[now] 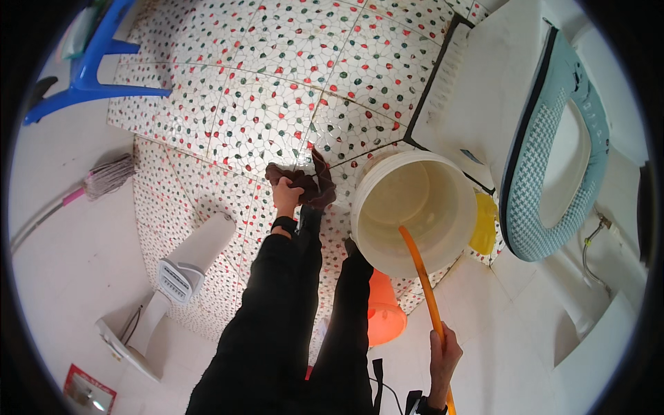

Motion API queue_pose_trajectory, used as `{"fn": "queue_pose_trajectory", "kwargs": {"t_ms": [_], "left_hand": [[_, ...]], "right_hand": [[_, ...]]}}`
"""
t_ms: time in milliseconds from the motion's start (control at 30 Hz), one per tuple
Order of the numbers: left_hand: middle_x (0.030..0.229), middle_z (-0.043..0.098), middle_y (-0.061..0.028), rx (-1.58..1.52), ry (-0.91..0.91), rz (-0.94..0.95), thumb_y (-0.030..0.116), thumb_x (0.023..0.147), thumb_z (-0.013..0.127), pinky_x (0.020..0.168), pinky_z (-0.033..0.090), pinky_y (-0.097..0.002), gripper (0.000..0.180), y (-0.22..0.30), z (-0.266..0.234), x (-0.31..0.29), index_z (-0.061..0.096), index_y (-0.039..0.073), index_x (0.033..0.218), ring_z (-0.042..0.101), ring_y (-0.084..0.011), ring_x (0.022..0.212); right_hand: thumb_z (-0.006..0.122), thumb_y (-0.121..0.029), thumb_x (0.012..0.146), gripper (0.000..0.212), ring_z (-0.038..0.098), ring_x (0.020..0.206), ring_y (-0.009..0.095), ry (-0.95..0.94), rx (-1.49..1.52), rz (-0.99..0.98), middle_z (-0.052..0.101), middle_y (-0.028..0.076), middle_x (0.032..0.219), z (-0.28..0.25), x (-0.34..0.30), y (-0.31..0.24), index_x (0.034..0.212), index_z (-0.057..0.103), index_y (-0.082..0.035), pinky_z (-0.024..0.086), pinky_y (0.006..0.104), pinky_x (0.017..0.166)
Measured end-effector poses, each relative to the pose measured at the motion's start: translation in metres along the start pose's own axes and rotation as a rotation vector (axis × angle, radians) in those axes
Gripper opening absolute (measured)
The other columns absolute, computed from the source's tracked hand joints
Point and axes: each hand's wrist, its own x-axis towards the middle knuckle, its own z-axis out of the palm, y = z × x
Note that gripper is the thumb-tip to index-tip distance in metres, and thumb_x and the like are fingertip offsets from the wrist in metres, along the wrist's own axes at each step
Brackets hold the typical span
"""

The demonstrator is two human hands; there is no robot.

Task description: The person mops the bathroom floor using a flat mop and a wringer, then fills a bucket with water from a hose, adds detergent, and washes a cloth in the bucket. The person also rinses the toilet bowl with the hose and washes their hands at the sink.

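Observation:
My left hand (286, 196) is closed on a dark brown cloth (319, 191), which bunches under the fingers and hangs down beside them, low over the tiled floor. My right hand (445, 351) grips an orange hose (423, 280) at the lower right. The hose runs up over the near rim of a large white bucket (360, 232), and its end lies inside. Pale, clear-looking water (401, 200) shows in the bucket. Both my forearms wear dark sleeves, with a black band at each wrist.
An orange bucket (384, 315) stands near my legs, and a yellow object (484, 225) sits behind the white bucket. To the right is a toilet with a grey-green patterned seat cover (526, 207). Leftward are a mop (111, 174), a white pedestal-like fixture (197, 252) and blue plastic furniture (90, 76).

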Motion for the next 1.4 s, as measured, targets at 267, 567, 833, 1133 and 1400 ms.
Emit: {"fn": "queue_pose_trajectory", "kwargs": {"t_ms": [267,567,833,1133,1400], "left_hand": [[0.074,0.056,-0.0062,-0.778,-0.462,-0.120,0.000,0.071,0.061,0.050,0.050,-0.0263,0.024,0.052,-0.126,-0.101,0.047,0.005,0.090,0.055,-0.0145,0.055],[0.063,0.055,-0.0056,-0.849,-1.044,0.140,-0.007,0.070,0.063,0.044,0.042,-0.0219,0.033,0.166,-0.299,-0.261,0.045,0.007,0.094,0.055,-0.0123,0.051],[0.083,0.056,-0.0030,-0.452,-0.924,0.640,0.006,0.078,0.063,0.062,0.044,-0.0199,0.043,0.218,-0.274,-0.318,0.047,0.005,0.118,0.055,-0.0088,0.067],[0.096,0.058,-0.0035,-0.397,-0.787,0.308,0.013,0.083,0.059,0.065,0.047,-0.0213,0.020,0.131,-0.288,-0.310,0.057,0.004,0.101,0.056,-0.0075,0.072],[0.082,0.060,-0.0012,-0.578,-0.574,0.220,0.017,0.085,0.058,0.063,0.048,-0.0226,0.017,0.080,-0.319,-0.318,0.061,0.006,0.097,0.058,-0.0087,0.075]], "right_hand": [[0.061,-0.017,0.082,0.028,0.049,0.056,0.008,0.047,0.024,-0.018,0.058,0.007,0.067,-0.013,-0.007,-0.021,0.105,0.059,-0.001,0.043,0.0225,0.055],[0.060,-0.024,0.082,0.029,0.059,0.061,0.019,0.137,0.055,-0.101,0.062,0.012,0.071,-0.019,-0.031,-0.033,0.104,0.061,-0.004,0.046,0.0289,0.059],[0.059,-0.029,0.082,0.031,0.060,0.062,0.021,0.180,0.041,-0.073,0.062,0.011,0.069,-0.032,-0.048,-0.032,0.106,0.061,-0.010,0.045,0.0314,0.058],[0.058,-0.033,0.082,0.032,0.060,0.063,0.026,0.136,-0.043,-0.193,0.061,0.012,0.068,-0.044,-0.041,-0.022,0.105,0.061,-0.011,0.045,0.0343,0.058],[0.058,-0.024,0.083,0.028,0.058,0.065,0.021,0.163,-0.002,-0.378,0.060,0.013,0.072,-0.050,-0.045,-0.021,0.101,0.062,-0.004,0.044,0.0332,0.059]]}}
